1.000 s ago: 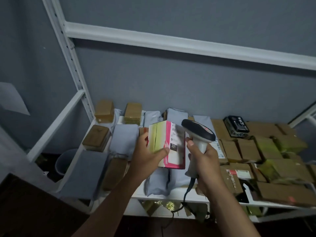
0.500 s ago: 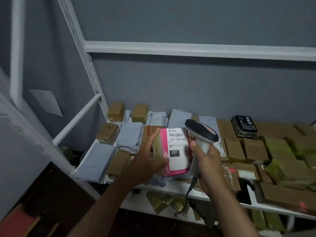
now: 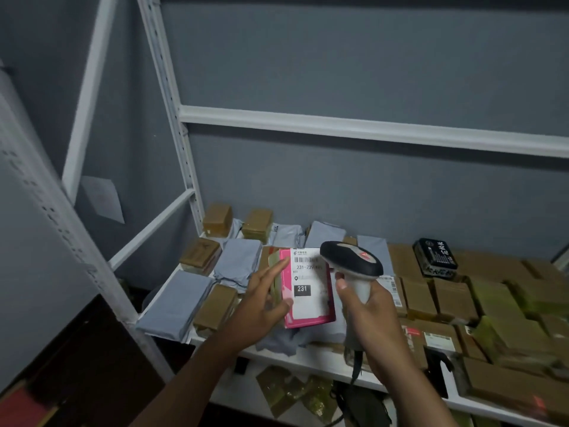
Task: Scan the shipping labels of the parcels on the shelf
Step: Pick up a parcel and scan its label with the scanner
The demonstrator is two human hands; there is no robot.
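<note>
Fingers (image 3: 278, 268) of my left hand (image 3: 261, 306) lie nearly straight along the pink parcel's (image 3: 308, 318) left edge, thumb pinching its face, label (image 3: 309, 285) toward me. My right hand (image 3: 368, 306) is curled round the scanner (image 3: 351, 261), whose head sits just right of the barcode. I'd tilt it back, aim left, and hold the parcel steady.

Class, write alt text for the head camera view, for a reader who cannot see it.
A person's left hand holds a pink parcel with its white shipping label facing up, while the right hand grips a handheld barcode scanner just beside it. Behind them, brown boxes and grey mailer bags crowd a white shelf.
</note>
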